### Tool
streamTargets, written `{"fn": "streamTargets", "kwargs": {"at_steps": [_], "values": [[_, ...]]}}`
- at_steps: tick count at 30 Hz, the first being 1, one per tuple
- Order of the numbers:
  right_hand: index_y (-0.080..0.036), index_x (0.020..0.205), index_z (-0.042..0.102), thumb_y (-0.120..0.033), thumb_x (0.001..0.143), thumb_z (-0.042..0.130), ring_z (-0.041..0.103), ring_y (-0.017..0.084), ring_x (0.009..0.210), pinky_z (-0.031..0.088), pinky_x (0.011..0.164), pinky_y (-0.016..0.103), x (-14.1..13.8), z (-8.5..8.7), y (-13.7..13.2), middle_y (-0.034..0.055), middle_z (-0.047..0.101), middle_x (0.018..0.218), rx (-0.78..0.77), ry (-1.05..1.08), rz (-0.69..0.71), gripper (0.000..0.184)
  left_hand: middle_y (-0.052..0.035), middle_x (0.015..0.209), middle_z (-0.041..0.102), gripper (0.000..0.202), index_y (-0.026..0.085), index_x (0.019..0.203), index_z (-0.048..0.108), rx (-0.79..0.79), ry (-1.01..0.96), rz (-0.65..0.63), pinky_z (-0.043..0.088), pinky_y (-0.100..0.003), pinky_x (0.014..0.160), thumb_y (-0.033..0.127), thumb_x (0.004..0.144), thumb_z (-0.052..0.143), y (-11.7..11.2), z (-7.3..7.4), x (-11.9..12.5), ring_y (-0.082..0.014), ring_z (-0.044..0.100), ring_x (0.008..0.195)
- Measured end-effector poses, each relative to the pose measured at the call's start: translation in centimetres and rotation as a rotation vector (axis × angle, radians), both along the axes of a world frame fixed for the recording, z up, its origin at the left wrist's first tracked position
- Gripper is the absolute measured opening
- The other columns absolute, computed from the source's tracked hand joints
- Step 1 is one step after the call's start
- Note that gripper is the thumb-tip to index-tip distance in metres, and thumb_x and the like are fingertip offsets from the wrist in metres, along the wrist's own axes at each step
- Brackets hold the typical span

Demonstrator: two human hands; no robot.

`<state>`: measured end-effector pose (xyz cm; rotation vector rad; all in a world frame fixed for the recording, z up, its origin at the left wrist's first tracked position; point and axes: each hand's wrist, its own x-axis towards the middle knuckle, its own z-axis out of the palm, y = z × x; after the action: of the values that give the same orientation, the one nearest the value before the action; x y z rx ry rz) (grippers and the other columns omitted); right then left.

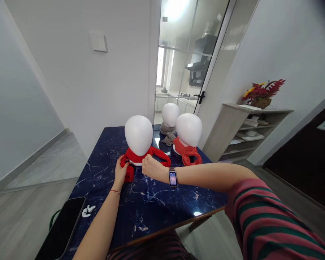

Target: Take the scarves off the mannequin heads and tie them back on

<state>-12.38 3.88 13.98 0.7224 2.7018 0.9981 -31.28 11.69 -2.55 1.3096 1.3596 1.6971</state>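
Observation:
A white foam mannequin head (138, 134) stands on the dark blue marble table (148, 202) with a red scarf (158, 154) round its neck. My left hand (121, 171) is closed on the scarf's left end, at the head's base. My right hand (149, 166) is closed on the scarf just in front of the neck; a smartwatch (172, 178) sits on that wrist. To the right, a second white head (189, 129) wears an orange-red scarf (186, 153). Behind them a third head (170, 114) wears a grey scarf (168, 134).
A black phone (61, 227) lies at the table's near left corner. A glass sliding door (189, 57) opens to a kitchen behind the table. A grey shelf unit (246, 133) with a flower basket (261, 94) stands on the right.

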Motion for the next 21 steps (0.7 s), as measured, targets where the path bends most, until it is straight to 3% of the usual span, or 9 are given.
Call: {"fn": "streamTargets", "kwargs": {"at_steps": [6,9,11,13,16,18,21], "values": [[-0.01,0.074,0.066,-0.006,0.082,0.046,0.056,0.021,0.066,0.034,0.058,0.033,0.1,-0.7,0.4,0.0118,0.063,0.07,-0.032,0.022,0.035,0.022,-0.0083,0.113,0.059,0.041,0.02,0.116,0.054,0.001,0.301,0.084,0.038,-0.04,0.101,0.018,0.076,0.052,-0.9,1.4,0.1,-0.0212,0.055,0.108],[-0.011,0.081,0.067,-0.007,0.084,0.046,0.059,0.02,0.075,0.038,0.064,0.033,0.7,-1.6,1.1,0.0132,0.066,0.079,-0.224,0.086,-0.019,0.022,-0.0117,0.108,0.057,0.028,0.017,0.101,0.064,-0.029,0.46,0.146,0.038,-0.045,0.1,0.019,0.076,0.05,-1.5,1.7,0.2,-0.0261,0.054,0.106],[-0.013,0.084,0.068,-0.01,0.085,0.047,0.062,0.02,0.083,0.041,0.07,0.031,1.6,-2.5,1.9,0.0131,0.068,0.085,-0.41,0.195,-0.207,0.021,-0.0154,0.111,0.054,0.023,0.015,0.091,0.067,-0.053,0.532,0.199,0.036,-0.05,0.099,0.022,0.075,0.052,-1.8,1.7,0.3,-0.0315,0.051,0.109],[-0.013,0.083,0.069,-0.015,0.085,0.049,0.063,0.021,0.087,0.043,0.072,0.03,2.9,-3.4,3.2,0.0145,0.068,0.087,-0.502,0.306,-0.451,0.02,-0.0184,0.121,0.048,0.024,0.014,0.09,0.068,-0.074,0.611,0.268,0.032,-0.055,0.1,0.024,0.075,0.053,-2.2,1.7,0.6,-0.0358,0.043,0.118],[-0.01,0.089,0.067,-0.022,0.085,0.053,0.065,0.024,0.087,0.045,0.071,0.03,5.4,-4.5,5.3,0.0189,0.067,0.088,-0.464,0.411,-0.691,0.019,-0.0199,0.133,0.039,0.031,0.012,0.1,0.066,-0.101,0.832,0.406,0.026,-0.055,0.103,0.027,0.077,0.052,-2.5,1.9,1.2,-0.0366,0.033,0.126],[-0.008,0.102,0.063,-0.029,0.084,0.056,0.065,0.026,0.091,0.047,0.073,0.031,6.8,-5.4,6.5,0.0215,0.065,0.096,-0.437,0.498,-0.809,0.028,-0.0195,0.134,0.038,0.033,0.012,0.104,0.064,-0.102,0.971,0.457,0.024,-0.054,0.104,0.029,0.08,0.05,-2.7,2.1,1.5,-0.0353,0.033,0.126],[-0.005,0.126,0.046,-0.038,0.085,0.055,0.063,0.027,0.098,0.047,0.076,0.032,7.7,-7.2,7.4,0.0265,0.055,0.114,-0.421,0.651,-0.945,0.054,-0.0166,0.124,0.051,0.033,0.014,0.105,0.064,-0.062,1.042,0.374,0.02,-0.052,0.108,0.03,0.082,0.048,-2.7,2.2,1.8,-0.031,0.041,0.119]]}}
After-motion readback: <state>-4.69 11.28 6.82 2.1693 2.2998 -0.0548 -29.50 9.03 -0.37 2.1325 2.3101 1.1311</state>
